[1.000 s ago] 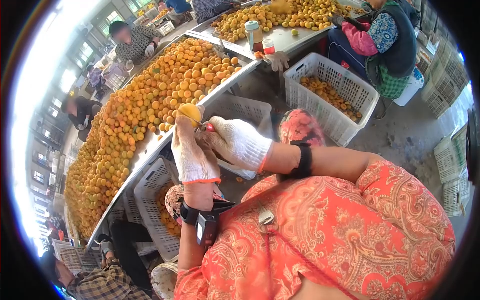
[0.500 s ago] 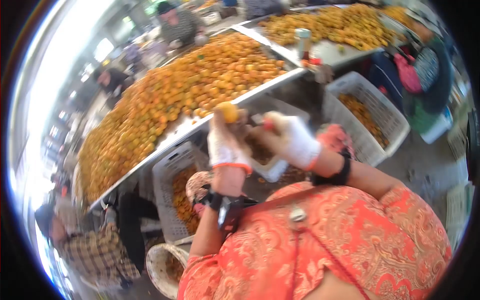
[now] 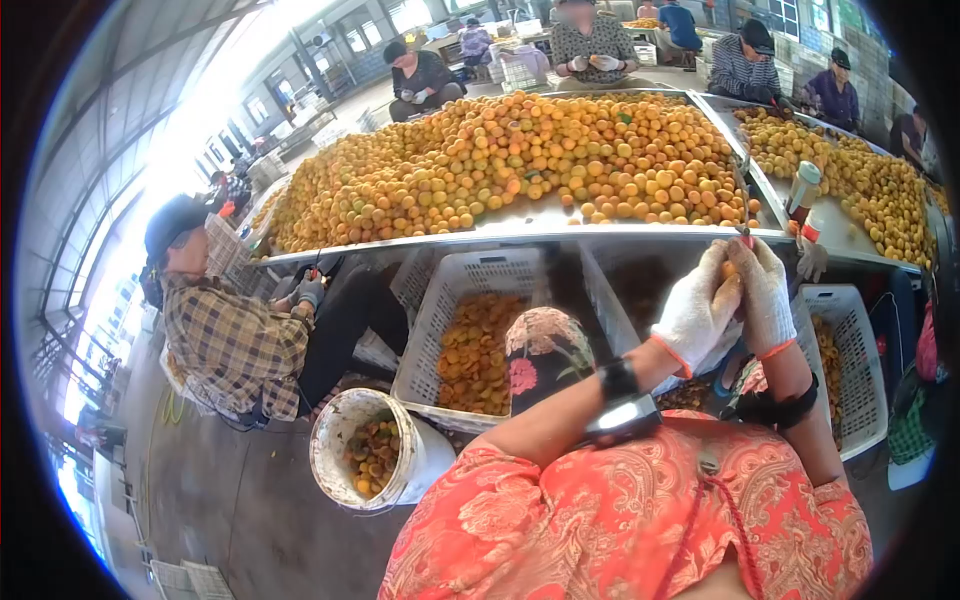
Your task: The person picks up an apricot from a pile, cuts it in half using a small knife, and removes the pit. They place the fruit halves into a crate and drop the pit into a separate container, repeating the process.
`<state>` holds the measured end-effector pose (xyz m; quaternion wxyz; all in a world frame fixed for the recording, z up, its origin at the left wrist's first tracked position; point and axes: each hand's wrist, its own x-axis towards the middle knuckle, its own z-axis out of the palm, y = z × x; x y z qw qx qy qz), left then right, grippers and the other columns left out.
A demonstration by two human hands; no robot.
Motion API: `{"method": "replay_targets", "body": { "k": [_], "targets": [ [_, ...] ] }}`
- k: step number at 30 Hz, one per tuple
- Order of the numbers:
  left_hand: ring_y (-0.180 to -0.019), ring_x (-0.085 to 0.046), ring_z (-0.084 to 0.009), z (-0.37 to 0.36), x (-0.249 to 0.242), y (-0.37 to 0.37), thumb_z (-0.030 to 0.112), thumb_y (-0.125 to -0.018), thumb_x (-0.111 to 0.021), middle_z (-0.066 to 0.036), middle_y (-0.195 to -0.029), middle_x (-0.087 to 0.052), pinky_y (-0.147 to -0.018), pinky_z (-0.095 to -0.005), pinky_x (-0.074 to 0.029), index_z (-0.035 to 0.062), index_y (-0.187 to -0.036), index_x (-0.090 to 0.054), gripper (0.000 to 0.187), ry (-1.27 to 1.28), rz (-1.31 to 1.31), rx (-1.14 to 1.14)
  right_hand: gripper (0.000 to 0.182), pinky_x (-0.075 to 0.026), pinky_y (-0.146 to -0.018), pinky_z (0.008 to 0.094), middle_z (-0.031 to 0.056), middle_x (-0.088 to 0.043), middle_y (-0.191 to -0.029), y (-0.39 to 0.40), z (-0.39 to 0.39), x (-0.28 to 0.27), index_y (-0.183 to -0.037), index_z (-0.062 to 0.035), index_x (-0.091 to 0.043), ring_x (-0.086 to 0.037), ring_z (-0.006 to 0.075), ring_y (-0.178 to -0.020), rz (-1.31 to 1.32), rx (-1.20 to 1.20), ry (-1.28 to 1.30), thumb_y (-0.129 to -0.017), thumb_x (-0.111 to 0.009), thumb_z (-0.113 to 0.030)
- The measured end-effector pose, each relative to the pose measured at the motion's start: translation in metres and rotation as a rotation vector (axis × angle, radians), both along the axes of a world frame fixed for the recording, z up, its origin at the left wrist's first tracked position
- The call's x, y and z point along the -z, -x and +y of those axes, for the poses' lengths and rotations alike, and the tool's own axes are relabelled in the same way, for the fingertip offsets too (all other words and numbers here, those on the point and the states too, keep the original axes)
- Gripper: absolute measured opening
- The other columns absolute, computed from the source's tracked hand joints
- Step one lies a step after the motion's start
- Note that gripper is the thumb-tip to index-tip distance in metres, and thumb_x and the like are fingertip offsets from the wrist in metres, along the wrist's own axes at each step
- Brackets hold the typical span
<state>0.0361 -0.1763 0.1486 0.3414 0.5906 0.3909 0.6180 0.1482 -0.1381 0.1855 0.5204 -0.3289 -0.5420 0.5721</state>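
My left hand [image 3: 695, 308], in a white glove with an orange cuff, is closed on an apricot [image 3: 729, 271] that shows only in part between my fingers. Pressed up against it from the other side is my gloved right hand [image 3: 767, 298]. A small red-handled tool [image 3: 746, 237] pokes out at the top of the right hand's fingers; its working end is hard to make out. Both hands are raised near the front edge of a metal table [image 3: 540, 230] heaped with apricots [image 3: 500, 165].
Below the table are crates: one of cut fruit pieces [image 3: 482, 350], another at right [image 3: 855, 375]. A white bucket [image 3: 420, 465] holds dark fruit. At left sits a co-worker in a checked shirt [image 3: 235, 335]. A bottle [image 3: 803, 188] stands on the table; others work beyond.
The view has swung left and levelled out. My hands, apart before with the apricot in the left and the red-handled tool in the right, are now together around the fruit.
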Motion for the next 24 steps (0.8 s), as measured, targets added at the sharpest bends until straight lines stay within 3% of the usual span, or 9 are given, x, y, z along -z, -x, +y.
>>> {"method": "replay_targets", "body": {
  "k": [3, 5, 8, 11, 14, 18, 21, 24],
  "targets": [
    [-0.097, -0.06, -0.0154, 0.005, 0.008, -0.004, 0.015, -0.102, -0.046, -0.009, -0.109, -0.064, -0.084, -0.0281, -0.049, 0.0003, -0.136, -0.046, 0.037, 0.075, -0.065, 0.053, 0.016, -0.045, -0.064, 0.0223, -0.001, -0.059, -0.086, 0.009, 0.003, 0.003, -0.101, -0.0029, -0.063, -0.055, 0.0058, -0.075, 0.04, 0.006, -0.013, -0.095, -0.063, -0.018],
    [-0.098, -0.061, -0.0169, 0.008, 0.014, -0.008, 0.015, -0.102, -0.044, -0.008, -0.113, -0.062, -0.084, -0.0305, -0.05, 0.0037, -0.137, -0.047, 0.037, 0.138, -0.507, 0.213, 0.015, -0.045, -0.063, 0.0228, -0.0013, -0.059, -0.085, 0.013, 0.008, 0.009, -0.1, -0.003, -0.062, -0.054, 0.0061, -0.073, 0.033, 0.022, -0.011, -0.095, -0.062, -0.017],
    [-0.098, -0.062, -0.016, 0.007, 0.016, -0.008, 0.019, -0.103, -0.043, -0.007, -0.114, -0.061, -0.081, -0.0299, -0.051, 0.0067, -0.137, -0.047, 0.036, 0.192, -0.681, 0.267, 0.015, -0.044, -0.062, 0.0224, -0.0025, -0.058, -0.081, 0.018, 0.011, 0.015, -0.095, -0.0029, -0.062, -0.052, 0.0049, -0.072, 0.017, 0.027, -0.044, -0.096, -0.062, -0.017],
    [-0.091, -0.062, -0.0154, 0.004, 0.017, -0.011, 0.023, -0.103, -0.043, -0.006, -0.107, -0.062, -0.074, -0.0282, -0.051, 0.0074, -0.135, -0.047, 0.036, 0.201, -0.85, 0.235, 0.017, -0.041, -0.061, 0.0228, -0.0035, -0.055, -0.076, 0.023, 0.01, 0.016, -0.088, -0.0034, -0.06, -0.048, 0.0039, -0.071, -0.183, 0.111, -0.25, -0.097, -0.061, -0.018],
    [-0.082, -0.062, -0.0146, -0.014, -0.005, 0.0, 0.026, -0.104, -0.044, -0.004, -0.1, -0.062, -0.069, -0.0269, -0.051, 0.0088, -0.134, -0.047, 0.035, 0.324, -0.777, 0.209, 0.02, -0.039, -0.059, 0.0239, -0.0032, -0.053, -0.074, 0.026, 0.007, 0.015, -0.084, -0.0031, -0.058, -0.044, 0.0035, -0.071, -0.309, 0.169, -0.369, -0.097, -0.059, -0.018],
    [-0.074, -0.06, -0.0134, -0.003, 0.019, 0.005, 0.03, -0.104, -0.045, -0.003, -0.093, -0.061, -0.065, -0.0272, -0.05, 0.0099, -0.13, -0.05, 0.033, 0.315, -0.634, 0.194, 0.021, -0.039, -0.059, 0.0257, -0.0029, -0.05, -0.071, 0.027, 0.011, 0.021, -0.084, -0.0022, -0.056, -0.042, 0.0046, -0.07, -0.222, 0.109, -0.264, -0.097, -0.059, -0.018],
    [-0.079, -0.058, -0.0119, 0.014, 0.039, 0.004, 0.032, -0.105, -0.045, -0.003, -0.095, -0.061, -0.068, -0.0265, -0.049, 0.0086, -0.125, -0.054, 0.032, 0.357, -0.629, 0.114, 0.022, -0.039, -0.059, 0.0264, -0.0034, -0.048, -0.07, 0.028, 0.013, 0.022, -0.084, -0.0024, -0.055, -0.041, 0.0055, -0.07, -0.282, 0.171, -0.372, -0.097, -0.059, -0.019],
    [-0.092, -0.057, -0.0128, 0.016, 0.044, 0.008, 0.026, -0.106, -0.044, -0.004, -0.103, -0.061, -0.082, -0.0286, -0.049, 0.0047, -0.119, -0.057, 0.029, 0.207, -0.59, 0.136, 0.022, -0.038, -0.058, 0.0268, -0.0017, -0.049, -0.07, 0.032, 0.013, 0.022, -0.085, -0.002, -0.056, -0.041, 0.0064, -0.068, -0.32, 0.221, -0.423, -0.097, -0.06, -0.02]
  ]
}}
